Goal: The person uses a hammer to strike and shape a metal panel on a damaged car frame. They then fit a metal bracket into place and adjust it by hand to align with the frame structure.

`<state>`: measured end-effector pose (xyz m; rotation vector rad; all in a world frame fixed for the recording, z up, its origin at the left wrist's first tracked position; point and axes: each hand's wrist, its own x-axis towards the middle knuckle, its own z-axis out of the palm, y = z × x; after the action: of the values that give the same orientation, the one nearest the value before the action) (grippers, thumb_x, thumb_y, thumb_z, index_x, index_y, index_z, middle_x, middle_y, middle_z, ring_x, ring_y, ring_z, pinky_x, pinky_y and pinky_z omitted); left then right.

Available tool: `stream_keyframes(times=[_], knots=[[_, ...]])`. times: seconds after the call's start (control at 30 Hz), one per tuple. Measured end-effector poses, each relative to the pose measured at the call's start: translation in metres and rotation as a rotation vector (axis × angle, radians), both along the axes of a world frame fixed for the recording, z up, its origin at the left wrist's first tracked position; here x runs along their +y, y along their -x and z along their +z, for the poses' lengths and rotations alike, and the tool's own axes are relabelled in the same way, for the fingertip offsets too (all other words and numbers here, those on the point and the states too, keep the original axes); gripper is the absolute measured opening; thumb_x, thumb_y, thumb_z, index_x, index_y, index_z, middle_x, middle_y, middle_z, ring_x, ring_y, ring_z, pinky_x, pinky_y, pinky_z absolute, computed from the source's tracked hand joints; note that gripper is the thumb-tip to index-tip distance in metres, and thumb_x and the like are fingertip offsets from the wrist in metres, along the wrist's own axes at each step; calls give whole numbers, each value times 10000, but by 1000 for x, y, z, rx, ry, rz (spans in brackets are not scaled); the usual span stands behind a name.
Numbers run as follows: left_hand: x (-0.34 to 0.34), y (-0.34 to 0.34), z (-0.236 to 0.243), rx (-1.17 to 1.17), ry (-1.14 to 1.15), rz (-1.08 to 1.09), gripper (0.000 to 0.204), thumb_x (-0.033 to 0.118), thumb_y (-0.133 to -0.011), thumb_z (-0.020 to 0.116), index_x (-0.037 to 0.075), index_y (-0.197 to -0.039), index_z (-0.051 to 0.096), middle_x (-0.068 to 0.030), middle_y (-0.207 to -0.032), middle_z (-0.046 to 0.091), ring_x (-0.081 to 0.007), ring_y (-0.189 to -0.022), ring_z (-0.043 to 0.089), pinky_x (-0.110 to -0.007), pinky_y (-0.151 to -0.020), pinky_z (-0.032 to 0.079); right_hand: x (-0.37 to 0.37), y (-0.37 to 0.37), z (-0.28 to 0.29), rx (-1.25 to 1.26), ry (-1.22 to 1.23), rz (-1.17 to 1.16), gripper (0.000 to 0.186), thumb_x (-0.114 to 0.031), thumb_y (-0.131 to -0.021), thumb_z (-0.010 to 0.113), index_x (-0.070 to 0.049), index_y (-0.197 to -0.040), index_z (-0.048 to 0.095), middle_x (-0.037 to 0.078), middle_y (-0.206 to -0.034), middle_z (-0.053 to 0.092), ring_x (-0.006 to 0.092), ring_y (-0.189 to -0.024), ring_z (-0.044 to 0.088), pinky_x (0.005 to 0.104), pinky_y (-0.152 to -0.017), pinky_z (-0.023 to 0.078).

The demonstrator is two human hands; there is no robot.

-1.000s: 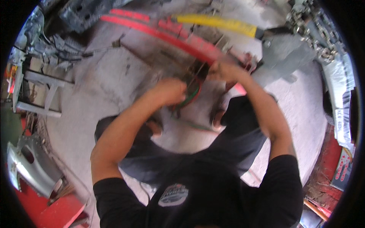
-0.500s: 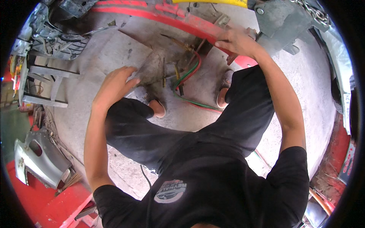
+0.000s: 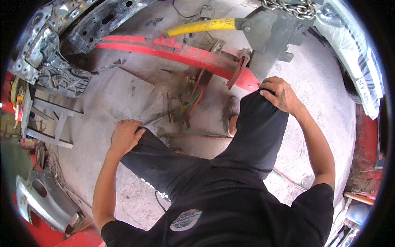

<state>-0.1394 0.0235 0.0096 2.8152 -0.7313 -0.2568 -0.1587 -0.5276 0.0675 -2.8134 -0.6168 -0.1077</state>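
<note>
My left hand rests on the left knee of my black trousers, thumb apart from the fingers. Over the other knee lies my right hand, its fingers bent loosely across the cloth and no tool in it. Just beyond my right hand is the end of a long red steel beam, where it meets a grey metal upright. A yellow bar reaches left from that upright. Red and green hoses run along the floor between my feet.
Dark, bare car body panels stand at the far left, near a metal stand. A silver fender lies on something red at the near left. At the top right are a chain and a plastic-wrapped panel.
Both hands have come back toward me and down onto my knees; the right has left the red beam's end. My view has tilted up, showing more of the yellow bar.
</note>
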Motion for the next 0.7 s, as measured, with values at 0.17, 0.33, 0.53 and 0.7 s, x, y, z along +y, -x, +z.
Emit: stream_keyframes(times=[0.17,0.33,0.53,0.7], knots=[[3,-9,-10,-7,108,35,389,294,-900,672,25,-1181,671,-170,-1144,676,-373,-1116,606,-473,-993,450,-7,4,-18,34,58,60,329,-277,-910,668,-19,-1111,703,205,-1196,650,383,-1147,601,457,-1016,472],[23,-7,-15,28,72,13,443,334,-886,690,32,-1207,654,-200,-1245,633,-408,-1185,567,-487,-1027,440,-11,-13,-42,2,51,-14,279,-200,-829,707,-61,-1071,708,158,-1157,643,357,-1114,606,453,-994,481],[34,-17,-16,-36,102,-101,460,360,-889,691,2,-1174,639,-203,-1164,631,-414,-1107,577,-495,-983,446,-14,-31,-41,64,6,86,356,-212,-778,737,-24,-1079,707,185,-1180,640,384,-1139,598,487,-997,481],[31,-45,-30,-46,133,-167,361,261,-875,675,-11,-1110,636,-222,-1089,639,-415,-1012,601,-502,-918,475,-17,-60,-39,232,8,228,406,-280,-767,741,-35,-1089,705,178,-1170,640,387,-1109,605,489,-979,493]])
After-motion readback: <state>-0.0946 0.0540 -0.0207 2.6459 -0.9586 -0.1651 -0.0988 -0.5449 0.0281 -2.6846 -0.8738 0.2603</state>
